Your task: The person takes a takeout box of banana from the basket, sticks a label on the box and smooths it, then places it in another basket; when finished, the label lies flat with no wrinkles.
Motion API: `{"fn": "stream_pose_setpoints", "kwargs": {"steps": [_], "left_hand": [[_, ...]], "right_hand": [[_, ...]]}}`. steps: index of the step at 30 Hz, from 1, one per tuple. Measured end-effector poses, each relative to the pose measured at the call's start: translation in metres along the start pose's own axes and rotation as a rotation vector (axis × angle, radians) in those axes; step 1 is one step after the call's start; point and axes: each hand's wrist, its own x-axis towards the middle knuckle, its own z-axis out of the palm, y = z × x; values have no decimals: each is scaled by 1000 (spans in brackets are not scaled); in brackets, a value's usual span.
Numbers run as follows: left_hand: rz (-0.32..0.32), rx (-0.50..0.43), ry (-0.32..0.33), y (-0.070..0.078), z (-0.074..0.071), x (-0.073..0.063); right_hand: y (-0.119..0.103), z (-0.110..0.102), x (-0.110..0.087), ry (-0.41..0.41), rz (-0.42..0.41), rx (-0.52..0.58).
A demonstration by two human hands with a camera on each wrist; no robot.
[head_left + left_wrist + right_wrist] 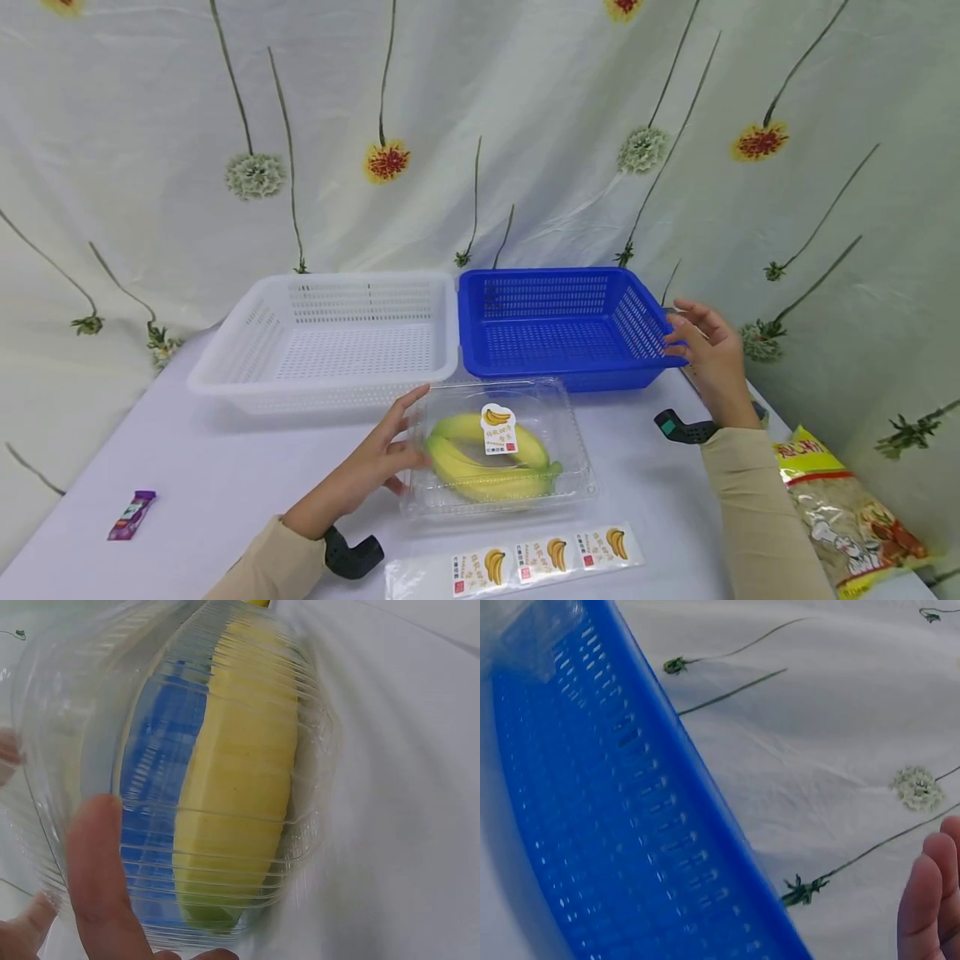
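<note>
1. White backing carries a strip of labels (517, 565) at the near edge of the view, each visible label printed with yellow bananas; its left end is blank.
2. Off to the left, well apart from the strip, a small purple packet (132, 515) lies on the white tabletop (262, 467).
3. To the right, past the person's beige sleeve (750, 500), sits a see-through food bag (847, 517) with yellow and red printing.
4. Just beyond the strip is the clear plastic box (562, 425), lid down, with yellow-green bananas (495, 479) inside and one banana sticker (498, 429) on the lid. Whether its base touches the table, I cannot tell.
5. The left hand (378, 467) grips the box by its left end, thumb on the near side and fingers spread along the edge.
6. Farther off, the right hand (712, 367) is raised beside the blue basket (555, 367), fingers loosely bent around nothing that shows.
7. The white basket (322, 392) stands left of the blue one, their ends side by side.
8. Behind both hangs a pale cloth (540, 108) with long-stemmed flowers.
</note>
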Motion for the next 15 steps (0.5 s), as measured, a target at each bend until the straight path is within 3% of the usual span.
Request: {"fn": "stream_pose_setpoints", "kwargs": {"steps": [6, 15], "left_hand": [[1, -15, -21, 1, -1, -1], [-4, -44, -47, 0, -3, -2]], "right_hand": [[17, -12, 8, 248, -1, -218], [37, -16, 11, 308, 171, -457]]}}
